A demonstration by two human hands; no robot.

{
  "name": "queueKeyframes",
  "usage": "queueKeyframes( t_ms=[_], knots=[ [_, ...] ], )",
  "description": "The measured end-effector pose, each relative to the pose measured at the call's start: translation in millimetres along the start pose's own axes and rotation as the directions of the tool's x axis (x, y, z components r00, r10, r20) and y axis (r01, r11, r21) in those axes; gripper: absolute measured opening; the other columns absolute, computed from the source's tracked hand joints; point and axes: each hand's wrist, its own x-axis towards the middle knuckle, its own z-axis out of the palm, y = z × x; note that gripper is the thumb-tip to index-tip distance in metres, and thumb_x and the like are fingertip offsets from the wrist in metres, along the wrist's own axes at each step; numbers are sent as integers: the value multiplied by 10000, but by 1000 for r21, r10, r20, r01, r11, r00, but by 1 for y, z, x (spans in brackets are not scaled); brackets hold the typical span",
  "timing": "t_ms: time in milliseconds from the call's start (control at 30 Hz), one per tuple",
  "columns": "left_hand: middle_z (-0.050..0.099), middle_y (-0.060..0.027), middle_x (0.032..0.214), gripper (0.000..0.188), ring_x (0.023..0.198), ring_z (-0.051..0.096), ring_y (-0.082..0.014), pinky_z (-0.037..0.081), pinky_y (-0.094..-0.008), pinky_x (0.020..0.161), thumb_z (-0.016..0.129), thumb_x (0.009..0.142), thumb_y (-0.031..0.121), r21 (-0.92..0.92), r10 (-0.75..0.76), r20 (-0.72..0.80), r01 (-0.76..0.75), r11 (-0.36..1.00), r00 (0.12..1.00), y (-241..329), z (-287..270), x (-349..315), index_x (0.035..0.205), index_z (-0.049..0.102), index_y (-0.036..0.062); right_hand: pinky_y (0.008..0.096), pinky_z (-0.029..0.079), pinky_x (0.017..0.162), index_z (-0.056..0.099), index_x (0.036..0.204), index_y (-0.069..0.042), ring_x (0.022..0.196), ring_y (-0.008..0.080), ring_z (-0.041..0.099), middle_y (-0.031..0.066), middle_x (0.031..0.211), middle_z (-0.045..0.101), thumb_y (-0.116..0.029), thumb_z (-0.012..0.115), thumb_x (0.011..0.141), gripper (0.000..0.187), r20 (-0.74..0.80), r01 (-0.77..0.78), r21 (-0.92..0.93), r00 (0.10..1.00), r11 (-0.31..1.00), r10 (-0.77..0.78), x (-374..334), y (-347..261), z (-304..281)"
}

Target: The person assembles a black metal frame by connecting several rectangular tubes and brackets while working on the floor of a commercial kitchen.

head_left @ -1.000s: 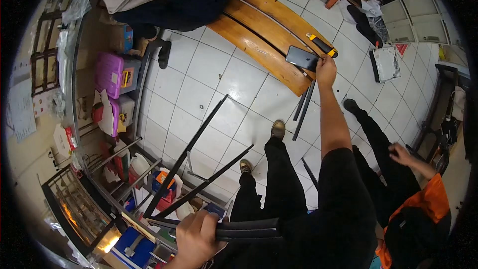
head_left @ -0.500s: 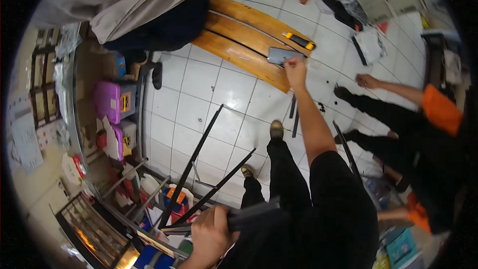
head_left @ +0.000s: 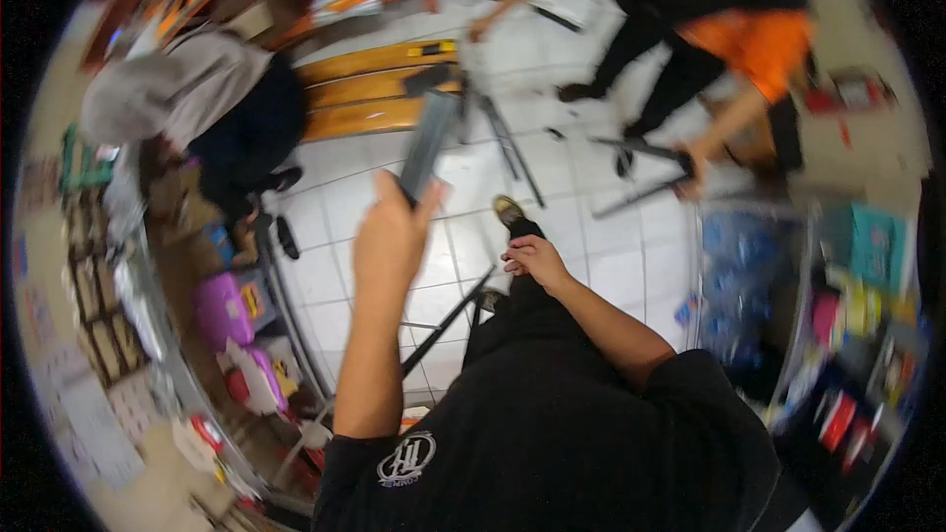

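Observation:
My left hand [head_left: 387, 236] is raised left of centre, closed around a dark grey metal bar [head_left: 431, 143] that points up and away toward the bench. The bar and fingers are slightly blurred. My right hand [head_left: 535, 264] hovers over my leg, its fingers curled together; anything inside them is too small to make out. Below the left forearm's inner side, a black bar [head_left: 450, 318] slants above the floor. On the wooden bench [head_left: 360, 118] lie a dark flat phone-like thing [head_left: 426, 82] and a yellow-and-black tool [head_left: 432, 49].
A co-worker in orange sleeves [head_left: 759, 54] stands at the far right, gripping a black bar frame [head_left: 645, 172]. Another person [head_left: 212, 89] sits at the bench's left. Long black bars [head_left: 512, 153] stand ahead. Purple-lidded boxes [head_left: 225, 307] and water bottles [head_left: 734, 266] flank me.
My left hand has risen and moved forward with the dark bar. My right hand has drawn back from the bench toward me. The co-worker has straightened and now holds black bars.

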Motion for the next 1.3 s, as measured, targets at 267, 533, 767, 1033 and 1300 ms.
queueKeyframes(
  t_ms=[267,533,767,1033,1300],
  knots=[
    [708,-374,996,673,974,682,-566,526,-636,861,363,1092,610,-22,291,21,-291,957,956,67,30,-23,1202,595,-12,284,553,724,679,1139,8,852,157,722,102,1021,757,-285,707,1017,319,-692,744,0,483,668,-537,-190,-70,-148],
    [719,-349,925,706,957,698,-543,541,-613,847,429,1059,658,-32,439,94,-438,898,893,120,70,-54,1142,654,-6,260,520,655,655,1145,25,835,163,737,130,1047,781,-173,759,992,270,-620,775,-47,471,630,-627,-169,-210,-172],
    [701,-341,850,669,913,696,-542,535,-611,804,440,1070,631,-24,422,150,-424,905,894,162,82,-46,1067,649,-4,211,422,464,663,1037,13,539,82,606,98,907,782,-175,766,988,220,-400,654,-13,690,756,-604,-126,-246,-172],
    [684,-322,780,616,816,681,-543,528,-607,742,461,1082,590,24,281,314,-303,953,907,189,94,-59,1015,624,0,223,455,488,653,1022,-12,575,112,654,88,894,766,-190,755,1003,206,-343,569,74,786,819,-515,-117,-265,-210],
    [668,-277,736,579,768,675,-508,523,-556,698,501,1079,551,65,230,413,-280,958,881,215,114,-52,959,619,-3,234,474,480,628,1045,10,586,131,678,110,901,753,-156,714,1028,188,-281,537,191,832,822,-478,-125,-289,-230]
  ],
)
